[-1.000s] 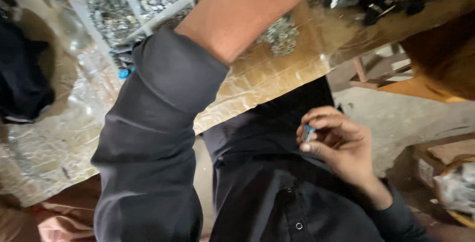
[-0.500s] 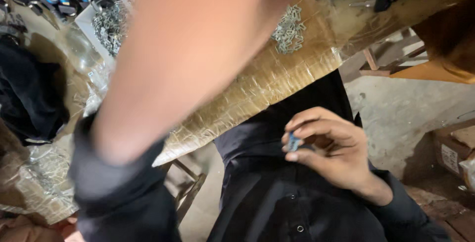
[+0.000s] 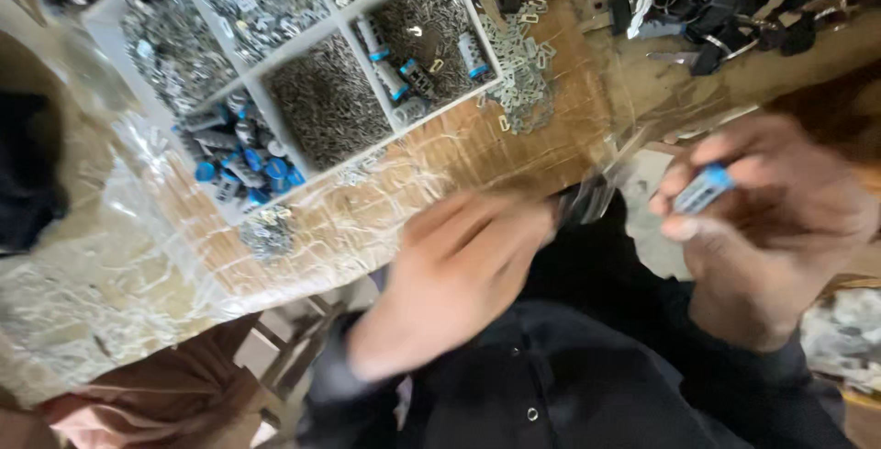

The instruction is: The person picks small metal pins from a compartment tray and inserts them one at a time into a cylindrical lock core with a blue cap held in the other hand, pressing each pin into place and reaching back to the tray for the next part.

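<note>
Small grey metal cylinder with a blue cap (image 3: pixel 702 188) sits pinched between the right hand's (image 3: pixel 771 229) fingers (image 3: pixel 684 227), above the dark-clothed lap. Left hand (image 3: pixel 450 279) is motion-blurred near the plastic-wrapped worktop's (image 3: pixel 385 219) edge; whether it grips anything cannot be told.

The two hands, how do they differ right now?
The right hand is fairly sharp and pinches a small grey cylinder with a blue end between its fingertips; the left hand is smeared by motion blur, and whether it holds anything cannot be told. The right hand sits higher, by the bench edge; the left hand is lower, over the lap. Both are bare with dark sleeves.
</note>
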